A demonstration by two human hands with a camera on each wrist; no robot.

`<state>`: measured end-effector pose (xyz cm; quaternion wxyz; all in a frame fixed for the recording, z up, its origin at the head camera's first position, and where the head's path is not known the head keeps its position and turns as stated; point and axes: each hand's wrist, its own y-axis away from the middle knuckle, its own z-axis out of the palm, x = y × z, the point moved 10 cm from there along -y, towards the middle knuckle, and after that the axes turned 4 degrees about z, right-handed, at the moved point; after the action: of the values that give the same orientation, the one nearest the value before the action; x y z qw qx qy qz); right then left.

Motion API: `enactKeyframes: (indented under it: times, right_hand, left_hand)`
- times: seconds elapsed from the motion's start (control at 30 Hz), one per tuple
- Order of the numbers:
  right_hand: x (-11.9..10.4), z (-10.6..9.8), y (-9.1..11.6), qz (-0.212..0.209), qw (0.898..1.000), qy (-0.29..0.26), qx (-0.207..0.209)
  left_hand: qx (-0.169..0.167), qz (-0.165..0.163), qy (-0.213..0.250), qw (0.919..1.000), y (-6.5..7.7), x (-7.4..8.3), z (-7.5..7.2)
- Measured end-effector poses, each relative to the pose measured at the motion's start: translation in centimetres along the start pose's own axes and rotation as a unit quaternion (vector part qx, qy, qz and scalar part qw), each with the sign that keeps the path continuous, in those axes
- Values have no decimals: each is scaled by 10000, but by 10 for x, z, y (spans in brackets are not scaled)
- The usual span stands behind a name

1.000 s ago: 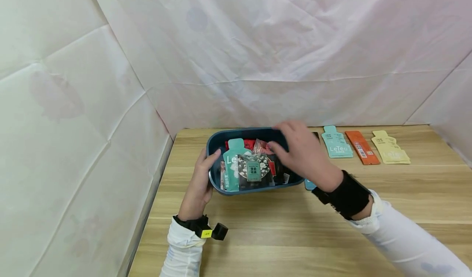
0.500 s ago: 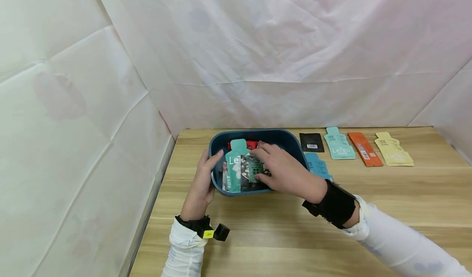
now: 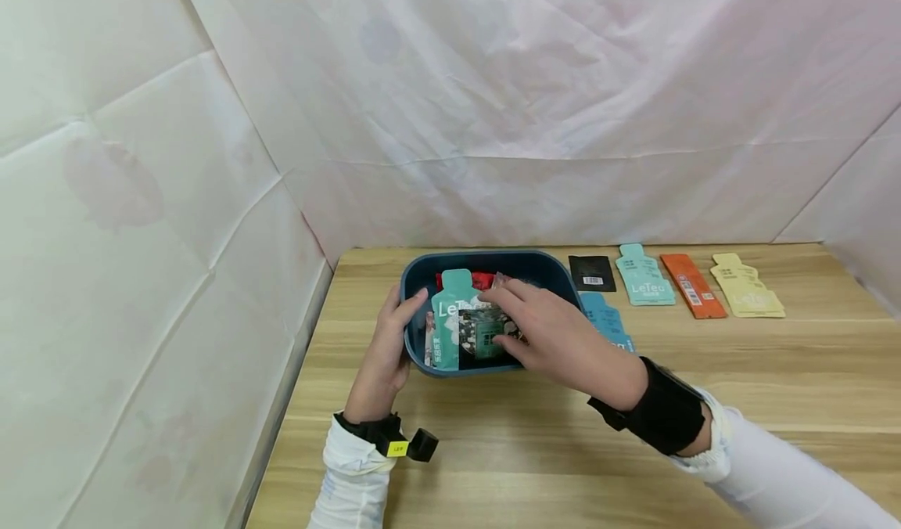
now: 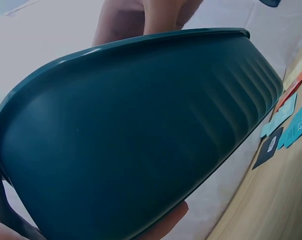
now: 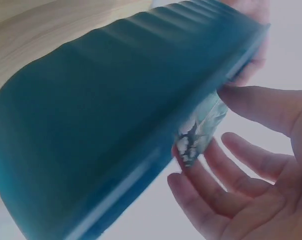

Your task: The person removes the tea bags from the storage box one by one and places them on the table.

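A dark blue plastic bin (image 3: pixel 524 257) holding several sachets is tilted toward the head camera. My left hand (image 3: pixel 380 349) grips its left end, thumb over the rim; the bin's outer wall (image 4: pixel 131 125) fills most of the left wrist view. Inside the bin, my right hand (image 3: pixel 556 341) pinches a dark tea sachet (image 3: pixel 473 337) with a green label and white flower print. In the right wrist view, that sachet (image 5: pixel 190 145) shows between thumb and fingers at the rim. Beside it lies a mint-green bottle-shaped sachet (image 3: pixel 445 322), with a red packet (image 3: pixel 482 280) behind. My right hand covers the bin's right part.
On the wooden table (image 3: pixel 493 451), right of the bin, lie a black sachet (image 3: pixel 592 272), a blue sachet (image 3: pixel 604 318), mint sachets (image 3: pixel 644 278), an orange packet (image 3: pixel 693 286) and yellow sachets (image 3: pixel 748 286). White cloth walls (image 3: pixel 535 106) stand behind and at the sides.
My right hand has moved left and down from the bin's right side onto the flower-print sachet and taken hold of it. That sachet now tips slightly. My left hand keeps its grip.
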<state>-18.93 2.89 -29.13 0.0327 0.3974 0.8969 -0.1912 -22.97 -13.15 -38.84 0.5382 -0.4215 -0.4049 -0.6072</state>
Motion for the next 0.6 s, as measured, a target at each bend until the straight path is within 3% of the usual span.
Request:
enactKeyframes:
  times: [0.23, 0.3, 0.43, 0.6]
  right_hand:
    - [-3, 0, 14, -4, 9978, -568, -347]
    - [-3, -1, 18, -72, 9977, -616, -271]
    - [8, -19, 28, -82, 9941, -934, 554]
    - [40, -53, 48, 263, 9765, -1323, 1678]
  left_hand:
    - [-17, -10, -37, 10000, 0, -2, -1]
    - [-7, -37, -31, 10000, 1, -3, -1]
    - [-10, -87, 49, 9999, 0, -4, 0]
    - [49, -33, 11, 10000, -2, -3, -2]
